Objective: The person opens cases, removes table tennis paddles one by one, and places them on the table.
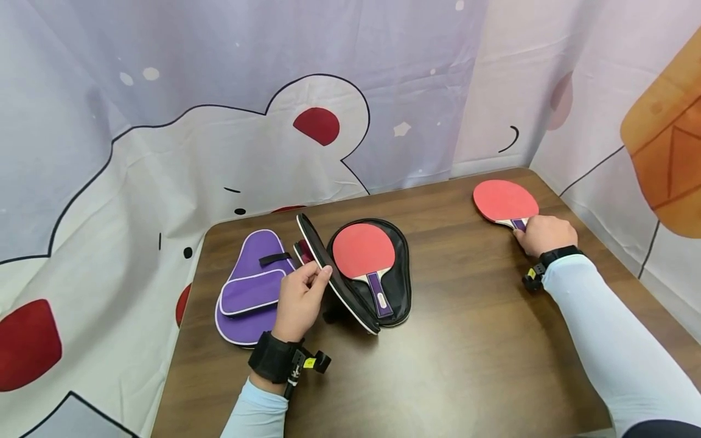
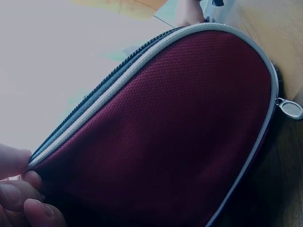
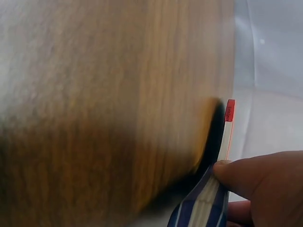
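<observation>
My left hand (image 1: pixel 298 298) pinches the edge of the raised cover (image 1: pixel 346 286) of a paddle case. The left wrist view shows that cover's dark red outside (image 2: pixel 175 118), white piping and an undone zipper with its pull (image 2: pixel 291 109). Inside the case's black lining (image 1: pixel 402 261) lies a red table tennis paddle (image 1: pixel 363 248), its purple handle toward me. At the far right, my right hand (image 1: pixel 547 235) grips the handle of a second red paddle (image 1: pixel 505 199). The right wrist view catches this paddle's striped handle (image 3: pixel 203 203) edge-on, with the thumb against its neck.
A purple paddle case (image 1: pixel 254 249) with a front pocket and black strap lies left of the open case, partly behind my left hand. The wooden table (image 1: pixel 449 359) meets a printed cloth backdrop (image 1: pixel 411 73) along its back and right edges.
</observation>
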`<state>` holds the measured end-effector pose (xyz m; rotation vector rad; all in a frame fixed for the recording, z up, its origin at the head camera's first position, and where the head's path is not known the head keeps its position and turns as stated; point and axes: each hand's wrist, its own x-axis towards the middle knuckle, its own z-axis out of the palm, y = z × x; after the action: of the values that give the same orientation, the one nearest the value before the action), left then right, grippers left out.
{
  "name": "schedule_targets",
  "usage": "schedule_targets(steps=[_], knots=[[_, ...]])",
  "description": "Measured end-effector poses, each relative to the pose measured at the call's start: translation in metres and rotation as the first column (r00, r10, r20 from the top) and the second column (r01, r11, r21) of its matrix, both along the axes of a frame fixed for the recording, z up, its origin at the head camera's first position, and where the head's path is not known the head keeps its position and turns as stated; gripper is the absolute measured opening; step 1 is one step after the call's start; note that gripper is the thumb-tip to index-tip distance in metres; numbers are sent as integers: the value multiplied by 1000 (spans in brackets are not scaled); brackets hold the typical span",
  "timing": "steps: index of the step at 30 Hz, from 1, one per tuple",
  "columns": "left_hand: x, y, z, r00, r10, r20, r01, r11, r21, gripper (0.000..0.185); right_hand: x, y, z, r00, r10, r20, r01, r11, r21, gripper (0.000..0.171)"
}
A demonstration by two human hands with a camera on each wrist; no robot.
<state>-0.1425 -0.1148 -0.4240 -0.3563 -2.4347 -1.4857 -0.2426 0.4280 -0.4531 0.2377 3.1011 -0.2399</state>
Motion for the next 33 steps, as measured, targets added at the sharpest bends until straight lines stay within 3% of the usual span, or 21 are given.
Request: schedule_targets(steps=[10,27,33], knots=[[-1,-1,3,1000,-15,5,15,1000,-23,43,-2,2,-6,999,-10,40,10,1000,0,45],[-2,-2,1,1000,-10,24,11,1000,-25,42,7,-1,-6,1000,-3,22,4,1000,-29,47],[-4,-2,-1,1000,-10,11,11,999,-41,39,13,-18,-6,995,-18,-96,17,1000,-15,44]])
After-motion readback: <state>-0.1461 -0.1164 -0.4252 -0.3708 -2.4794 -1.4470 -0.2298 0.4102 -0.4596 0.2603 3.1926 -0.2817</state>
